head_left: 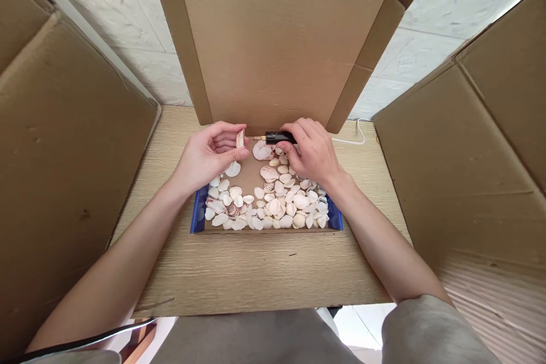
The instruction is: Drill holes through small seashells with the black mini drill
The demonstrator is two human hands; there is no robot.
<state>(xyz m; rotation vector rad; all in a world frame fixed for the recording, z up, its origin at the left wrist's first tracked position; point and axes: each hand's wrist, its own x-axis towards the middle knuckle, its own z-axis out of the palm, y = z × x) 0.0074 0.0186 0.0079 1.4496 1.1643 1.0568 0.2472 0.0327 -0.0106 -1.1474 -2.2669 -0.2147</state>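
Observation:
Between the thumb and fingers of my left hand [209,153] a small ribbed seashell [240,139] is pinched on edge. My right hand [313,151] wraps round a black mini hand drill [278,137] with a brass-coloured chuck. Its thin bit points left at the shell; whether the tip touches it I cannot tell. Below both hands lies a shallow cardboard box with blue side walls [198,209], holding many loose white and pinkish shells [275,206]. Two larger shells, one a speckled shell [269,173], lie near its middle.
The box's tall cardboard lid [281,40] stands upright behind my hands. Large cardboard panels rise at the left [72,142] and right [464,142]. A white cable [360,135] runs along the wooden table [256,273] at the back right.

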